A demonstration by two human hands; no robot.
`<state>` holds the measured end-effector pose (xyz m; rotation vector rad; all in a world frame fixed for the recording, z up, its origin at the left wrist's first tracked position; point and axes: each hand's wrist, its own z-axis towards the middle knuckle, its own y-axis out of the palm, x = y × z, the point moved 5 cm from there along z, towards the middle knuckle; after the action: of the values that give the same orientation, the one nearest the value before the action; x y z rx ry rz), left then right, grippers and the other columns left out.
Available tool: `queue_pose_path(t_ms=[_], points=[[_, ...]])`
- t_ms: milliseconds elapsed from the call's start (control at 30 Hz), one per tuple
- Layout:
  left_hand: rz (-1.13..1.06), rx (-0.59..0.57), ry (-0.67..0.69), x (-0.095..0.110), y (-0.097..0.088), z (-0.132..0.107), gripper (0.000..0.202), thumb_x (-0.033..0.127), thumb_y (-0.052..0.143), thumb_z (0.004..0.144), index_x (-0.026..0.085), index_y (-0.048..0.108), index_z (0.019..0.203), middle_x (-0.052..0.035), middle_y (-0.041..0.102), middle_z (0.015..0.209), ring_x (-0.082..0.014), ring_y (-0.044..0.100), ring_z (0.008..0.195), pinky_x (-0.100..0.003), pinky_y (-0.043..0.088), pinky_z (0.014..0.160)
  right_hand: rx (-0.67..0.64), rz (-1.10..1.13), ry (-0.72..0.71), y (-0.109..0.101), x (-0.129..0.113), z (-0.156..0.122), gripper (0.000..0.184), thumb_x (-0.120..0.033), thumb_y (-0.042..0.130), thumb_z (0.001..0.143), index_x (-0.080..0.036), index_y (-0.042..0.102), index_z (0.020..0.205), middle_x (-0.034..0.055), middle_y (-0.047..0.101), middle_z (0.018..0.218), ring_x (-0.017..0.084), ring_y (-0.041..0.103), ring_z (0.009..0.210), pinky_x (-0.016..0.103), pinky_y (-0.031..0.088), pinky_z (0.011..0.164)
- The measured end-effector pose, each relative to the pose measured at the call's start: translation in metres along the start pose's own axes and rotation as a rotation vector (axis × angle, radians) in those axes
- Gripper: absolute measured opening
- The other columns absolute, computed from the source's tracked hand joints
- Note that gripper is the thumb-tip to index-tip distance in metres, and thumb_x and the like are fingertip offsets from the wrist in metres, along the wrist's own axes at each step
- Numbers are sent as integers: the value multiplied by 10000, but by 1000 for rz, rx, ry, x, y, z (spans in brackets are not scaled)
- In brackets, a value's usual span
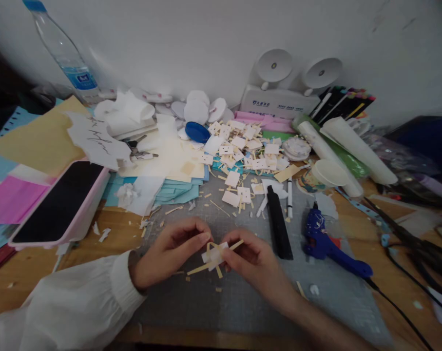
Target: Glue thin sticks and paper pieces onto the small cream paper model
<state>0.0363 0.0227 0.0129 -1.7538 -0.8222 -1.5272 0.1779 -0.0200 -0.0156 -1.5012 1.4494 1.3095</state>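
Observation:
Over the grey cutting mat (184, 312), my right hand (255, 263) pinches a small white paper piece (214, 256) with narrow pale-yellow paper strips sticking out from it. My left hand (177, 251) is closed, thumb against forefinger, at the end of one strip (210, 247) on its upper left side. A few fingertips are hidden behind the piece. Beyond my hands lies a heap of similar small paper figures (239, 143), several with dark dots like faces and strip limbs. Loose paper figures (231, 198) and strip scraps lie nearer on the mat.
To the right are a black tube (278, 224), a blue glue gun (317, 234) with its cord, and a paper cup (325, 175). At left stand a phone (62, 200) on a pink case and a water bottle (65, 53). Scissors (142, 151) rest on papers.

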Motion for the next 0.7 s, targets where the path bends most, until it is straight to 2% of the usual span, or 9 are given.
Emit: queue_pose_path(t_ms=[133, 267, 700], points=[[-39, -64, -22, -3, 3, -1, 314, 400, 517, 889, 144, 559, 712, 4, 515, 641, -112, 468, 602, -212, 407, 561, -5, 32, -7, 0, 0, -1, 213, -407, 689, 748, -225, 588, 793, -23, 595, 704, 112, 570, 604, 233, 494, 579], [-21, -65, -28, -5, 3, -1, 372, 413, 453, 919, 141, 564, 691, 3, 518, 644, -115, 474, 620, -220, 408, 595, 0, 39, -11, -1, 0, -2, 181, -375, 680, 768, -218, 594, 793, -24, 598, 707, 105, 573, 613, 221, 489, 585], [-180, -101, -88, -13, 5, -1, 261, 354, 590, 852, 123, 583, 729, -1, 518, 668, -110, 460, 621, -214, 374, 566, 3, 30, -43, 0, -2, -3, 144, -322, 680, 773, -210, 590, 773, -29, 579, 685, 97, 534, 611, 202, 455, 567]])
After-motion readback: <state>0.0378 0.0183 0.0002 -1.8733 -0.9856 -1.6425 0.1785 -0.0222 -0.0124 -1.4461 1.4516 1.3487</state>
